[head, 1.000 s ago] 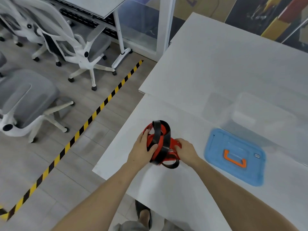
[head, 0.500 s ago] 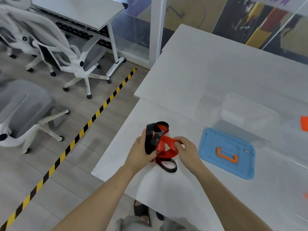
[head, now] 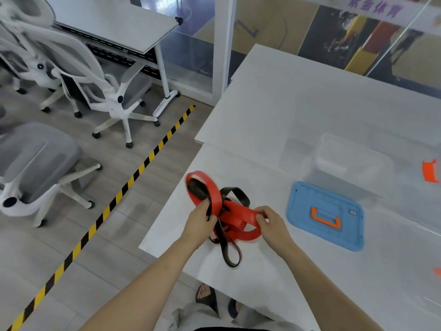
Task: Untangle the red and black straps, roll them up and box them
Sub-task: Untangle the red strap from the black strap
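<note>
Red strap (head: 238, 217) and black strap (head: 224, 237) still knotted together at the table's (head: 310, 283) near edge, pinched by left hand (head: 199, 225) and right hand (head: 270, 222); nothing's been rolled yet, clear box (head: 346, 163) sits open and unused

Both hands grip tangled straps near table (head: 298, 111) front-left corner: left hand (head: 199, 219) on red strap (head: 207, 189) and black strap (head: 226, 244), right hand (head: 272, 223) on red. Blue lid (head: 325, 215) right of them, clear box (head: 346, 163) behind it.
</note>
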